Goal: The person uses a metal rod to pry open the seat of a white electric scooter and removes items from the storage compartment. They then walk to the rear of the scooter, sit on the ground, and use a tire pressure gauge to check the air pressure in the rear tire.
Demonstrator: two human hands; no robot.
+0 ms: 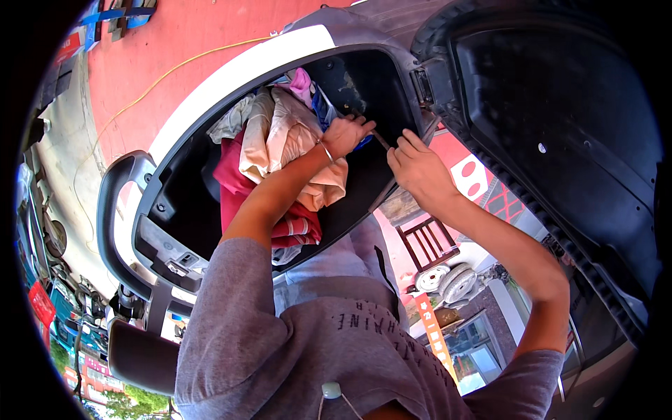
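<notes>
A white box with a black lining (371, 91) stands open before me, probably a vehicle's rear case. Inside lie a peach-beige folded cloth (290, 119), a dark red cloth (234, 175), a pink piece (301, 85) and a blue one (322, 108). My left hand (346, 135) reaches over the cloths with curled, closed fingers. From it a thin brownish strip (380, 140) runs toward my right hand (420, 171), at the box's right rim. The right fingers are bent together near the strip's end. What exactly each hand grips is too small to tell.
The black lid (553, 133) hangs open at the right, hinged to the box. A black curved handle (115, 217) juts from the left side. A yellow cord (168, 73) crosses the red ground. Pale wheels (448, 281) and a brown wooden chair (427, 243) are below right.
</notes>
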